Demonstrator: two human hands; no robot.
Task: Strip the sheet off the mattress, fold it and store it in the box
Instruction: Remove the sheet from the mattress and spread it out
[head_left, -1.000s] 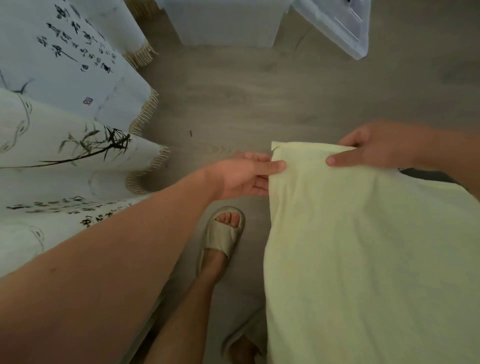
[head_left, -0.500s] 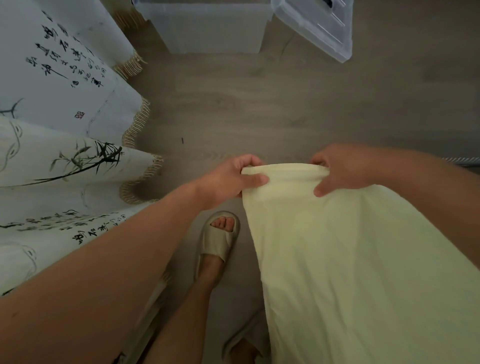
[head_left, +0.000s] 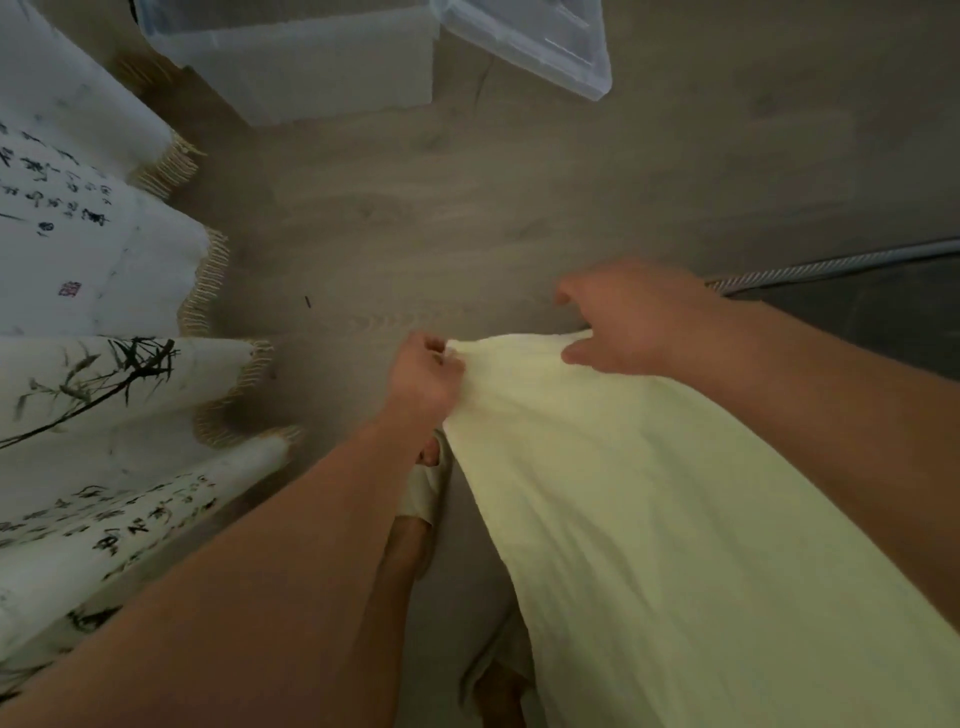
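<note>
On my feed the pale yellow sheet (head_left: 675, 519) hangs in front of me, held up by its top edge over the grey wood floor (head_left: 467, 208) and spreading wide toward the lower right. My left hand (head_left: 423, 379) is clenched round the sheet's left top corner, with the cloth bunched inside the fist. My right hand (head_left: 628, 322) grasps the same top edge a little further right: the thumb lies on the near face of the cloth and the edge runs up under the palm, while the forefinger sticks out free above it. Motion blur keeps me from seeing the other fingers behind the fold. The box (head_left: 311, 67), of translucent plastic, stands open on the floor at the top of the view, well apart from the sheet, and its clear lid (head_left: 530, 41) sits tilted just beside it on the right. On the left hangs a printed cloth (head_left: 78, 260) with ink lettering, bamboo and a fringed hem. Below my left wrist a foot in a light slipper (head_left: 423, 493) stands on the floor, partly behind the sheet's edge. At the far right a pale corded edge (head_left: 831, 265) borders a dark surface.
</note>
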